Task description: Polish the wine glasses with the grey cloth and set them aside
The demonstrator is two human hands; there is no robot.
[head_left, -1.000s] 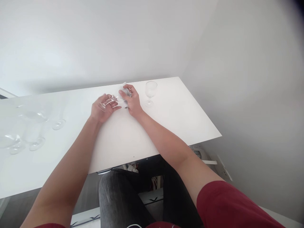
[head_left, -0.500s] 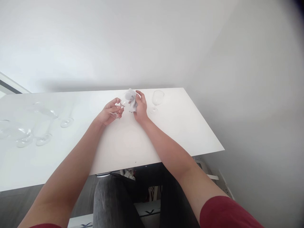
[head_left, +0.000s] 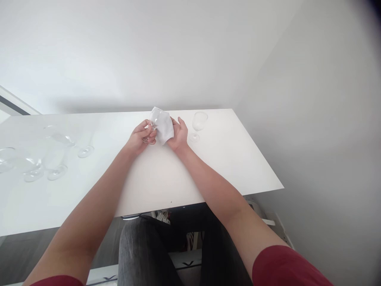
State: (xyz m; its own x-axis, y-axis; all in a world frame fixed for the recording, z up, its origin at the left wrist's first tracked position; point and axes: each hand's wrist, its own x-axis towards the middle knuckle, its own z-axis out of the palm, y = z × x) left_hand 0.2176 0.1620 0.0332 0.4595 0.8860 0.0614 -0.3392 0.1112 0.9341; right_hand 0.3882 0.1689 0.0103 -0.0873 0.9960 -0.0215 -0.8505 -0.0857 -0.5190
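Note:
My left hand (head_left: 143, 136) is closed around the stem and foot of a clear stemmed glass (head_left: 150, 141) above the table. The glass's bowl end meets a white cloth (head_left: 162, 125), which hides most of it. My right hand (head_left: 179, 134) supports that cloth from the right, palm turned up; its thumb sticks up and the other fingers are largely behind the fabric. Just right of this hand, another stemmed glass (head_left: 199, 121) stands upright on the white table (head_left: 166, 178).
On the table's left side are several clear glasses (head_left: 56, 171), faint against the white top. A pale wall (head_left: 149, 51) runs along the back edge, and another wall (head_left: 327, 139) rises to the right. My legs (head_left: 143, 250) are below the front edge.
The cloth, bunched before, is now spread wider and covers more of the glass. My right palm has turned upward. Both hands have come closer together.

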